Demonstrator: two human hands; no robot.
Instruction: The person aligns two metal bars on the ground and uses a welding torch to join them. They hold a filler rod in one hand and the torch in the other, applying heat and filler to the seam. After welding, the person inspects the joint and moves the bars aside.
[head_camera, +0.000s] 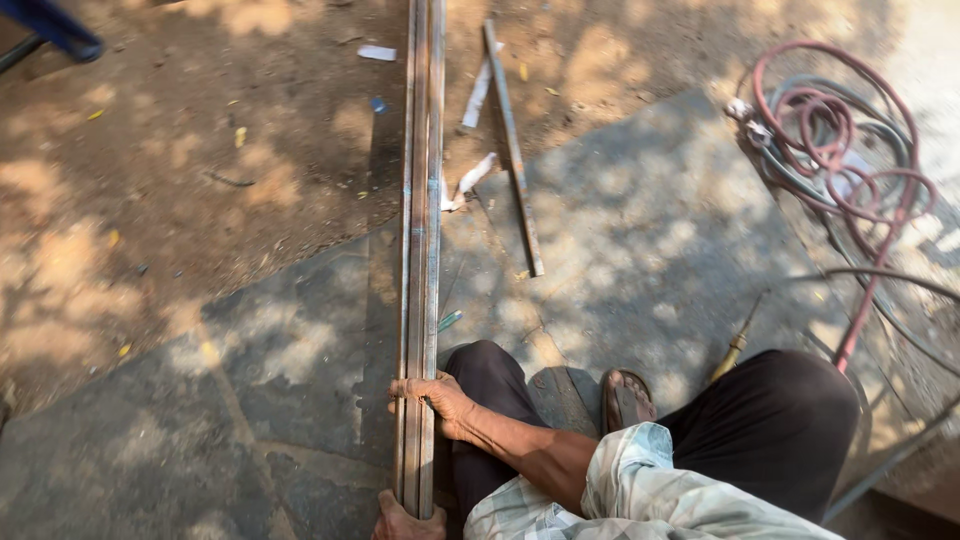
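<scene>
Gripping the bundle of long steel bars (420, 250) crosswise, the right hand (432, 400) wraps them; their length runs straight ahead, with the left hand (405, 522) nearer the body, fingers hidden.

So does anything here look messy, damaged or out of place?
A few things. A single metal bar lies askew beside the neat bundle of long metal bars both hands grip. White scraps litter the dirt, and the red and grey hoses sprawl in a loose tangle at right.

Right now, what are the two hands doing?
Right hand: closed around the bundle of long metal bars.
Left hand: at the bundle's near end, touching it; grip cannot be told.
</scene>
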